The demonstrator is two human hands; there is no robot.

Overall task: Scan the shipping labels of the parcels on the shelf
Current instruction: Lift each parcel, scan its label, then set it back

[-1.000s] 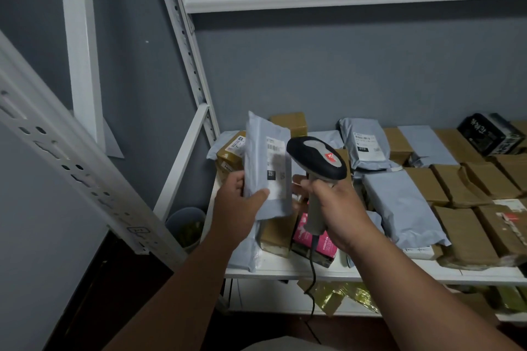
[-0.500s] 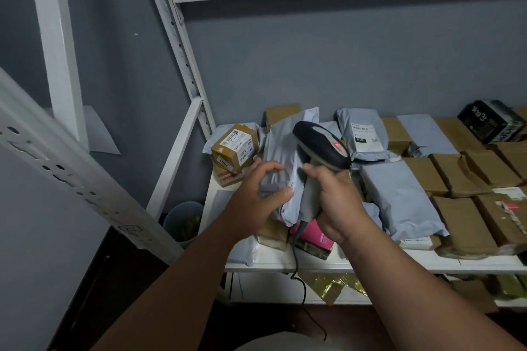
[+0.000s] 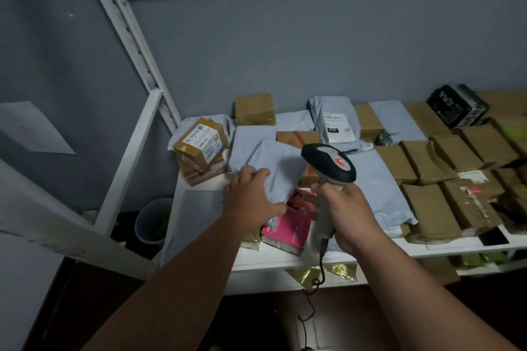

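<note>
**Grey mailer down on the shelf**

My left hand (image 3: pixel 251 199) lies spread on the grey mailer (image 3: pixel 268 159), which rests on the shelf (image 3: pixel 285 258) parcels near the left end. My right hand (image 3: pixel 349 215) grips the scanner (image 3: pixel 328 164) upright, just right of it.

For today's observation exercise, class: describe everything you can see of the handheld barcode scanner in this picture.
The black-and-grey handheld barcode scanner looks like moulded plastic: a dark rounded head with a light grey top panel bearing a small red patch, on a pale grey handle. It stands roughly upright above the front of the white metal shelf, head tipped towards the parcels. The right hand holds it, fingers wrapped round the handle. A thin black cable hangs from the handle's base, down past the shelf edge.
</note>
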